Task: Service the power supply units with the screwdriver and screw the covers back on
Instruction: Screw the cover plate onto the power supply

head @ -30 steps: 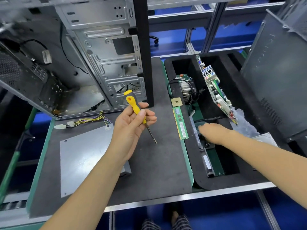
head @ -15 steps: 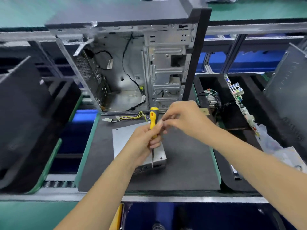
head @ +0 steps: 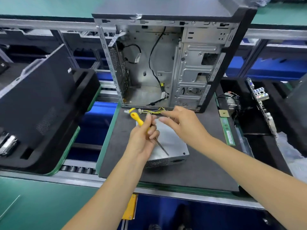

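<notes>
Head view: left hand [head: 142,140] gripping yellow-handled screwdriver [head: 144,128] around the lower handle, shaft slanting down and right, tip ending over the near right part of the power supply unit [head: 172,145]. Right hand [head: 182,123] hovering just beside the left, above the unit's far edge; thumb and forefinger drawn close together, whether pinching something small cannot be told. Unit lying flat on the dark mat [head: 191,176], cover side up, vent grille facing the near edge, one screw showing at its near right corner. Yellow wire bundle [head: 152,111] trailing along the mat's far edge, in front of the open computer case [head: 166,63] standing upright. Memory stick [head: 228,131] lying along the mat's right edge.
</notes>
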### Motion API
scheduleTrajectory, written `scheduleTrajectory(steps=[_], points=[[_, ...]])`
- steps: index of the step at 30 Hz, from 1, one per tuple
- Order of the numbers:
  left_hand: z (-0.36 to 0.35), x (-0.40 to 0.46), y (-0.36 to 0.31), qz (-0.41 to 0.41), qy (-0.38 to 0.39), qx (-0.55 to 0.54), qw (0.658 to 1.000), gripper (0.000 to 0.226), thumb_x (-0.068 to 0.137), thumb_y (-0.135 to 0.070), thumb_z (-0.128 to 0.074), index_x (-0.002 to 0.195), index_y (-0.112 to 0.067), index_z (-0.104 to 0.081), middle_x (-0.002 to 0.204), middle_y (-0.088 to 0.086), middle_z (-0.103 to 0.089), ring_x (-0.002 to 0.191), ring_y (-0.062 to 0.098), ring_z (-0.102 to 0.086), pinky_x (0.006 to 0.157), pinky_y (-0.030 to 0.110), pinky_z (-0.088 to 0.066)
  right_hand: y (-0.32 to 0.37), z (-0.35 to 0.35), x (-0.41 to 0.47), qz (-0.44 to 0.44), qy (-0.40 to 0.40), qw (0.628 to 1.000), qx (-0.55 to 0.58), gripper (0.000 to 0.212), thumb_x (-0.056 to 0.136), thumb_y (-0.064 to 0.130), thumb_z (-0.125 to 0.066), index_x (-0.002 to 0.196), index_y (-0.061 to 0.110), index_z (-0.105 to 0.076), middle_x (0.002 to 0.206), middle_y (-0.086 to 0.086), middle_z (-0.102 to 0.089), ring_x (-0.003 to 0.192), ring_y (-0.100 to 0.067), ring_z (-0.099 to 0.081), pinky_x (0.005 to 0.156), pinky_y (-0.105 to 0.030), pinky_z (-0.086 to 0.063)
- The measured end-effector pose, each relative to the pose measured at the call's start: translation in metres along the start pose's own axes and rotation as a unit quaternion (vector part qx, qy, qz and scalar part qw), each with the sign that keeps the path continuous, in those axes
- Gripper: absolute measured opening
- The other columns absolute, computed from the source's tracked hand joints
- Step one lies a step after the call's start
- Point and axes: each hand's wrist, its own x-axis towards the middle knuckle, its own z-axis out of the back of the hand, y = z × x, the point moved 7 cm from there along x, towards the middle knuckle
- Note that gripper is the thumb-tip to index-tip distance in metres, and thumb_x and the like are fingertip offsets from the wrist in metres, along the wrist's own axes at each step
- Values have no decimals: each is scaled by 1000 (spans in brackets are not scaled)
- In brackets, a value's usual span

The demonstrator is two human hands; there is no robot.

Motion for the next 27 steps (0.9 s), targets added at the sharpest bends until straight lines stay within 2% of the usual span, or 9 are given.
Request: scheduleTrajectory(steps=[3,5,9,12,14,17,21,24,27], points=[[4,8,-10,-57,-59,-55,995,18,99,-18,-53,88,-5,-60,68,-2,-52,47,3,-42,46,12,-39,-6,-38,-17,-82,142,982,98,33,90,43,-58,111,19,-51,86,7,-61,67,-7,-59,67,-23,-49],[3,8,-12,-72,-76,-53,993,16,98,-17,-55,88,-6,-60,72,-2,-56,55,4,-48,58,15,-46,0,-49,-24,-65,164,975,133,16,95,30,-56,102,21,-45,72,7,-62,55,0,-54,55,-18,-44],[0,2,-10,-110,-61,59,990,16,95,-18,-59,85,-7,-64,67,-4,-62,61,8,-54,62,20,-47,5,-37,-15,-29,185,978,88,10,99,29,-47,96,20,-50,73,7,-66,72,-9,-59,69,-31,-49],[-11,-6,-7,-101,-30,106,989,17,83,-28,-68,80,-11,-66,68,-4,-66,60,12,-61,50,26,-49,15,-34,-11,-8,182,977,106,15,97,30,-51,99,16,-52,63,5,-64,59,-9,-58,60,-25,-46],[-16,-7,-12,-112,-18,105,988,13,82,-24,-70,73,-15,-72,71,-4,-69,65,8,-66,58,23,-53,17,-36,-10,-1,172,980,101,16,99,33,-47,105,19,-53,48,9,-56,45,-5,-50,51,-25,-41],[-10,-2,-29,-130,-48,79,987,31,92,-17,-65,62,-21,-74,72,-7,-68,68,4,-61,63,19,-48,12,-36,-10,-6,176,979,103,22,101,34,-41,111,24,-57,46,12,-54,43,-5,-48,50,-28,-39],[16,10,-61,-133,-109,-12,985,16,97,-26,-59,87,-17,-67,65,-10,-59,62,3,-53,60,17,-45,-13,-32,-17,-35,198,972,125,20,100,25,-46,103,20,-65,72,2,-60,60,-16,-49,58,-26,-41],[32,7,-63,-116,-59,6,991,15,101,-21,-52,99,-12,-64,68,-9,-61,63,3,-57,61,15,-49,-21,-20,-18,-45,155,964,213,21,98,39,-44,109,38,-62,72,-17,-43,65,-29,-36,61,-31,-31],[44,-7,-47,-98,-14,77,992,14,90,-11,-58,100,-6,-67,77,-2,-68,70,6,-65,68,17,-54,-15,-13,-12,-29,115,949,292,27,97,40,-44,104,28,-67,58,5,-32,54,-12,-26,52,-20,-26]])
